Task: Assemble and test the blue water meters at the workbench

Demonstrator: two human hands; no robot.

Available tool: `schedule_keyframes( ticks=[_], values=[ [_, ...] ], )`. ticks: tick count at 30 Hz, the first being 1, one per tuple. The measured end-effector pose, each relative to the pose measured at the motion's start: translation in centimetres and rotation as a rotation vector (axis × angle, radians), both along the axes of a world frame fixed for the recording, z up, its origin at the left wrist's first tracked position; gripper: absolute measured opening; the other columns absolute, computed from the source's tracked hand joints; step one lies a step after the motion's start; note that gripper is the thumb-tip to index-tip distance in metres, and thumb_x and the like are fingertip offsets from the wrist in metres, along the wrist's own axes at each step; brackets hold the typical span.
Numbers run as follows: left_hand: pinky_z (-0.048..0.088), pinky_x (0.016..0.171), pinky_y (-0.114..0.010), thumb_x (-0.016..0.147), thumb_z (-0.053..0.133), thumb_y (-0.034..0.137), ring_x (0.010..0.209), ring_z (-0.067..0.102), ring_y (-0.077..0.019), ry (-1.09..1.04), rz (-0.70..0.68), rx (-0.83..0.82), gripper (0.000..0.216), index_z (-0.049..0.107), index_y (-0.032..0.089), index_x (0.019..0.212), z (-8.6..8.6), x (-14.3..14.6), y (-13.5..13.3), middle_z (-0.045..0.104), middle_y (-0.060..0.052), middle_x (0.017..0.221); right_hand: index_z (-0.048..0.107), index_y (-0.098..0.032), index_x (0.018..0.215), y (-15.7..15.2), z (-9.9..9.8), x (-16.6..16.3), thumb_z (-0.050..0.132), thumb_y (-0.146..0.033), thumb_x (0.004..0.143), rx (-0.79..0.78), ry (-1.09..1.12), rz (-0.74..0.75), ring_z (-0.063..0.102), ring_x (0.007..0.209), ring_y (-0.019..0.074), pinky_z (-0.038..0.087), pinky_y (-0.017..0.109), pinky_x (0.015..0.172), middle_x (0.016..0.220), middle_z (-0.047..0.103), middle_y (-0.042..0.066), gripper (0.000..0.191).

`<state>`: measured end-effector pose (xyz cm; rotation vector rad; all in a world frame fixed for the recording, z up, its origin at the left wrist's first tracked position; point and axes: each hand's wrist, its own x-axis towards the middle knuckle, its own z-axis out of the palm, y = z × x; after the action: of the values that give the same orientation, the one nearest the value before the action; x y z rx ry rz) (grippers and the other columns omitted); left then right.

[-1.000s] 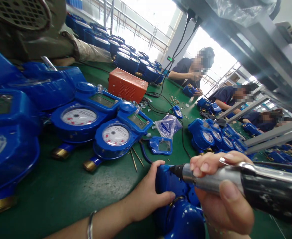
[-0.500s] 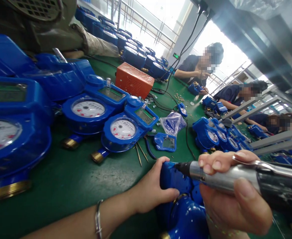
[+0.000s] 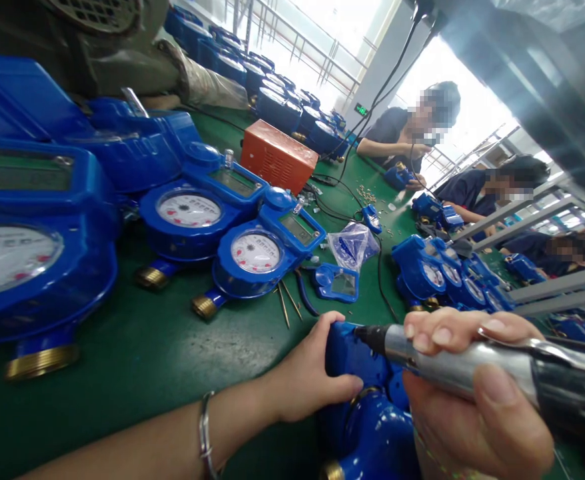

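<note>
A blue water meter (image 3: 380,433) lies face down at the front of the bench, its back turned up. My left hand (image 3: 317,373) is closed round its far-left end, with the thumb on the near side and the fingers over the edge. In my right hand (image 3: 477,393) is an electric screwdriver (image 3: 452,367) with a silver and black body and a lever along its top. Its dark tip meets the blue housing close to my left fingers. Whatever screw may sit under the tip is hidden.
Several blue water meters (image 3: 255,253) stand at left on the green bench (image 3: 172,387). Behind them is an orange box (image 3: 278,157). A loose blue display cover (image 3: 336,283), a plastic bag (image 3: 353,245) and thin rods (image 3: 285,303) lie ahead. Co-workers (image 3: 397,137) sit at the far right.
The view has shifted slightly, so the bench and meters appear a little further right. Both hands keep their hold, and the screwdriver tip stays on the same spot of the housing.
</note>
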<state>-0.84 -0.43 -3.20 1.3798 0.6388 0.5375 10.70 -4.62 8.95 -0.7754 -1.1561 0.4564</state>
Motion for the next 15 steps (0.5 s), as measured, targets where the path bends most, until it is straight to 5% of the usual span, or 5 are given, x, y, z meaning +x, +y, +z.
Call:
schedule_keyframes(
  ticks=[15],
  values=[
    [0.049, 0.073, -0.034, 0.065, 0.072, 0.029, 0.088, 0.056, -0.0217, 0.018, -0.006, -0.033, 0.077, 0.026, 0.023, 0.126, 0.91, -0.42, 0.01, 0.053, -0.004, 0.104, 0.051, -0.019, 0.089, -0.69, 0.78, -0.41, 0.064, -0.024, 0.073, 0.0, -0.064, -0.045, 0.051, 0.059, 0.0148, 0.045, 0.034, 0.059, 0.066, 0.054, -0.004, 0.021]
  ],
)
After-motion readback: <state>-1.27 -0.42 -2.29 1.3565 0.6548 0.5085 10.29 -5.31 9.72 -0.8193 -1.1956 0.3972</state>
